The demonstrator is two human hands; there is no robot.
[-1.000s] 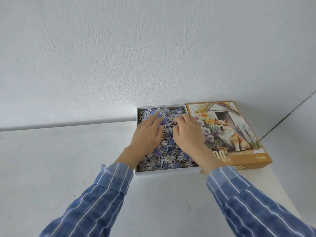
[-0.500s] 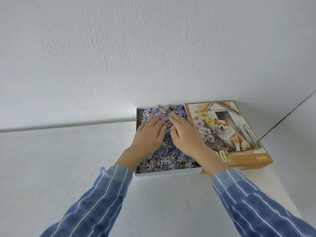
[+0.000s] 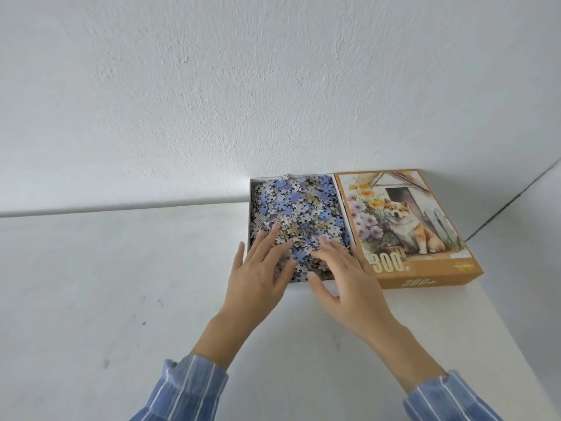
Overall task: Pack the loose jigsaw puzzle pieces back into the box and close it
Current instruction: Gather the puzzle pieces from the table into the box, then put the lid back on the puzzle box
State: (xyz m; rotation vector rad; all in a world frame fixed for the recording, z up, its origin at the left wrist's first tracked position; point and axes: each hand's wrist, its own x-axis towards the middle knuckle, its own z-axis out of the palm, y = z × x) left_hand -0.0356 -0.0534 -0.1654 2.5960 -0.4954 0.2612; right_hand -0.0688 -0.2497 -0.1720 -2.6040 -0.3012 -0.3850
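Both grips are wide: my left hand and right hand spread, fingers straight, over the puzzle pieces at the near edge of the open box. Its lid lies face up against the box's right side.

One box, one lid, two hands — many pieces

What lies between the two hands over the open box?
In the head view, between the left hand and the right hand lie loose blue and white jigsaw puzzle pieces, heaped inside the open white cardboard box tray.
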